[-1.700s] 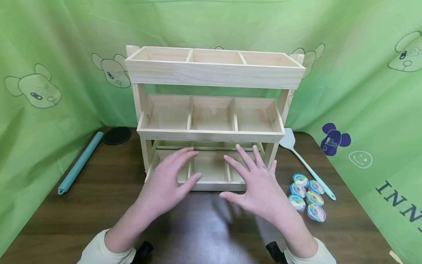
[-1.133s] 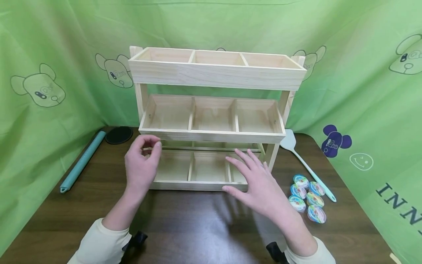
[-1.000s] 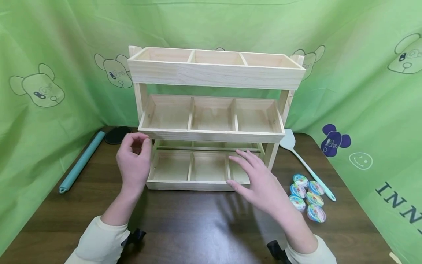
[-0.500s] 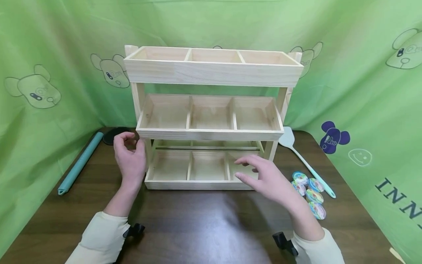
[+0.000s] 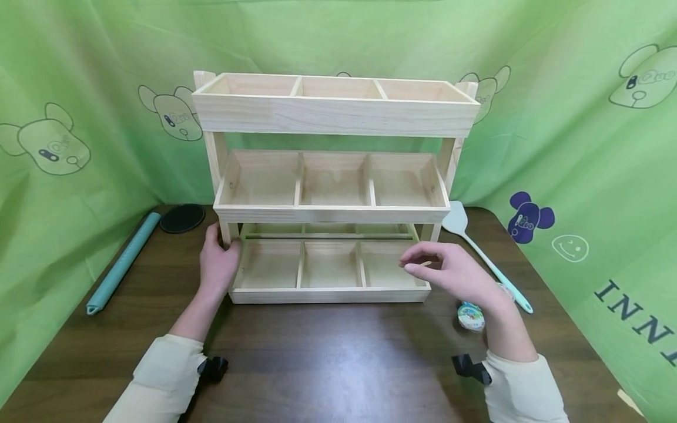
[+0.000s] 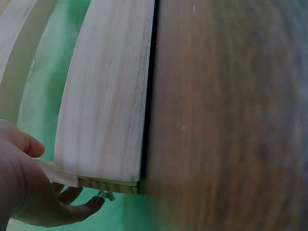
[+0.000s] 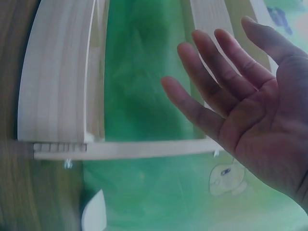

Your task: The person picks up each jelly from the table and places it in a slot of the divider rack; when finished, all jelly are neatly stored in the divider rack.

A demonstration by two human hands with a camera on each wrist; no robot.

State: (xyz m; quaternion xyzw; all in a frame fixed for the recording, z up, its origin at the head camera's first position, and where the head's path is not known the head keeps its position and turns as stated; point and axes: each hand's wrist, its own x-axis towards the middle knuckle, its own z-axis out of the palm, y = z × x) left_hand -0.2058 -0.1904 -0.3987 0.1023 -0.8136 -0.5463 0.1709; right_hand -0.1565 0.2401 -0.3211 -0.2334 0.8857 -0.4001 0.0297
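Note:
A three-tier wooden shelf rack (image 5: pixel 338 116) stands on the table, each tier divided into three compartments. Its left upright passes between the thumb and curled fingers of my left hand (image 5: pixel 218 264), low beside the bottom tier. In the left wrist view, that hand's fingers reach under the upright's end, near a small metal wing nut (image 6: pixel 106 195). My right hand (image 5: pixel 460 273) hovers in front of the bottom tier's right end, fingers loosely bent and holding nothing. Under its wrist shows a small cup with a colourful lid (image 5: pixel 471 317); the arm hides most of the cups there.
To the right of the rack lies a pale blue spatula (image 5: pixel 494 267). On the left are a teal rolled-up sheet (image 5: pixel 124 264) and a black round disc (image 5: pixel 182 218). A green printed cloth (image 5: pixel 95 106) hangs behind and along both sides of the brown table (image 5: pixel 328 358).
My left hand has moved left from in front of the bottom tier and taken hold of the left upright. My right hand has shifted right, over the cups, its fingers less spread.

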